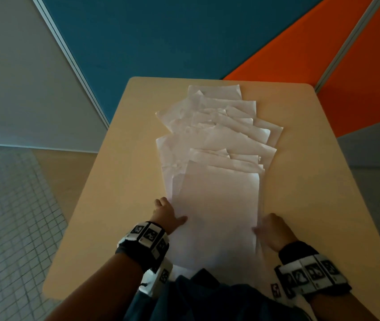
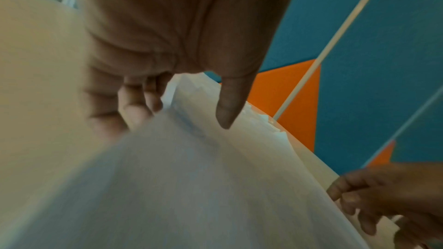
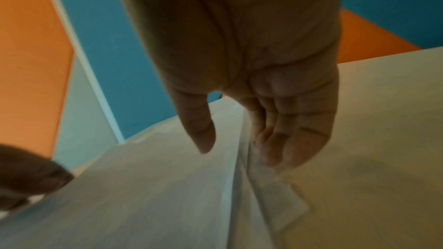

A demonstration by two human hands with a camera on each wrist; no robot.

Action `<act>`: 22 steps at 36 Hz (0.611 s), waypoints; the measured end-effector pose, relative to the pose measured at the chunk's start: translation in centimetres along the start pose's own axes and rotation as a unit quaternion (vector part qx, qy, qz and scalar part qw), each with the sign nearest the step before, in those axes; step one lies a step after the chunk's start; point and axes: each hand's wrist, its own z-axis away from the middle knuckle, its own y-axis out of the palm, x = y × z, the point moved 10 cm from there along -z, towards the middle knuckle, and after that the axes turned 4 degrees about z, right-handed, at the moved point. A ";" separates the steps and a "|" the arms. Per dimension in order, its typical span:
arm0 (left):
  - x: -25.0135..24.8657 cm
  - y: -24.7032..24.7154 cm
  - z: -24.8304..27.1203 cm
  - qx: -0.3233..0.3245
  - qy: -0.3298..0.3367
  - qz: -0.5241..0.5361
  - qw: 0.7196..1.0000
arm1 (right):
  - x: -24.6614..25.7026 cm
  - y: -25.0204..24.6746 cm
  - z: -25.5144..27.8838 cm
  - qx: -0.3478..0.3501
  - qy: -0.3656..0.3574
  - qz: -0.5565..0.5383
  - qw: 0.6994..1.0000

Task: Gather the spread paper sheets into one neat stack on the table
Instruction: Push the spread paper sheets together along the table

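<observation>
Several white paper sheets (image 1: 221,135) lie fanned in an overlapping run down the middle of the beige table (image 1: 311,181), from its far edge to the near edge. The nearest sheets (image 1: 219,209) lie between my two hands. My left hand (image 1: 170,214) holds their left edge, with the thumb (image 2: 225,118) on top and the fingers (image 2: 136,111) curled under the raised edge. My right hand (image 1: 270,228) holds the right edge, where the thumb (image 3: 203,139) lies on top and the fingers (image 3: 280,143) lie along and under the paper (image 3: 143,196). Both wrist views are blurred.
Bare table shows on both sides of the paper run. Blue (image 1: 172,38) and orange (image 1: 358,77) partition panels stand just behind the far edge. Grey tiled floor (image 1: 10,216) lies to the left of the table.
</observation>
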 end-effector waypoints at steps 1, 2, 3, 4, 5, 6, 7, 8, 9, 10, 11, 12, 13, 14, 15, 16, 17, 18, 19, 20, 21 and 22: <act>0.1 -0.8 -0.4 -0.021 -0.003 -0.001 1.000 | -0.3 -1.0 -0.3 -0.020 0.018 -0.009 1.000; 0.1 -1.4 -0.7 -0.039 -0.003 -0.006 0.999 | -0.5 -1.8 -0.6 -0.040 0.033 -0.011 0.999; 0.1 -1.9 -1.0 -0.052 -0.004 -0.008 0.999 | -0.4 -2.5 -0.8 -0.055 0.043 -0.011 0.998; 0.1 -2.2 -1.2 -0.059 -0.003 -0.006 0.998 | -0.2 -2.9 -1.0 -0.072 0.045 -0.015 0.996; 0.0 -2.4 -1.4 -0.062 -0.003 -0.001 0.998 | 0.1 -3.3 -1.2 -0.087 0.045 -0.018 0.995; -0.2 -2.5 -1.5 -0.066 0.001 0.003 0.998 | 0.6 -3.3 -1.4 -0.098 0.040 -0.021 0.994; -0.5 -2.4 -1.7 -0.067 0.005 0.005 0.998 | 1.3 -3.3 -1.5 -0.105 0.033 -0.021 0.994; -0.9 -2.3 -1.9 -0.065 0.011 0.007 0.998 | 2.1 -3.1 -1.6 -0.110 0.023 -0.023 0.993; -1.2 -2.1 -2.0 -0.061 0.017 0.009 0.998 | 2.8 -2.8 -1.6 -0.114 0.016 -0.022 0.993; -1.6 -1.7 -2.1 -0.054 0.022 0.015 0.998 | 3.5 -2.5 -1.6 -0.120 0.006 -0.014 0.993; -2.0 -1.4 -2.2 -0.046 0.027 0.021 0.998 | 4.2 -2.1 -1.6 -0.120 -0.002 0.004 0.993; -2.4 -1.2 -2.3 -0.040 0.035 0.027 0.998 | 4.9 -1.8 -1.6 -0.121 -0.012 0.023 0.992; -2.6 -1.0 -2.4 -0.036 0.042 0.032 0.998 | 5.3 -1.5 -1.6 -0.118 -0.020 0.036 0.992; -2.7 -0.9 -2.5 -0.034 0.048 0.038 0.998 | 5.5 -1.4 -1.6 -0.116 -0.027 0.039 0.992; -2.7 -1.0 -2.6 -0.034 0.053 0.046 0.997 | 5.4 -1.3 -1.7 -0.112 -0.029 0.029 0.993; -2.5 -1.3 -2.8 -0.038 0.054 0.058 0.996 | 5.1 -1.5 -1.8 -0.113 -0.030 0.009 0.993; -2.2 -1.8 -2.9 -0.048 0.054 0.072 0.995 | 4.6 -1.8 -1.9 -0.119 -0.025 -0.013 0.993; -1.8 -2.4 -3.1 -0.062 0.054 0.089 0.993 | 3.8 -2.3 -2.0 -0.132 -0.015 -0.037 0.990; -1.5 -3.0 -3.2 -0.076 0.053 0.107 0.990 | 2.9 -2.7 -2.0 -0.147 0.002 -0.064 0.987; -1.2 -3.4 -3.3 -0.086 0.054 0.123 0.987 | 2.0 -3.0 -2.0 -0.161 0.021 -0.090 0.983; -1.1 -3.7 -3.3 -0.090 0.055 0.135 0.985 | 1.3 -3.2 -2.0 -0.170 0.038 -0.107 0.979; -1.2 -3.7 -3.4 -0.087 0.058 0.139 0.985 | 1.0 -3.2 -2.0 -0.175 0.047 -0.115 0.977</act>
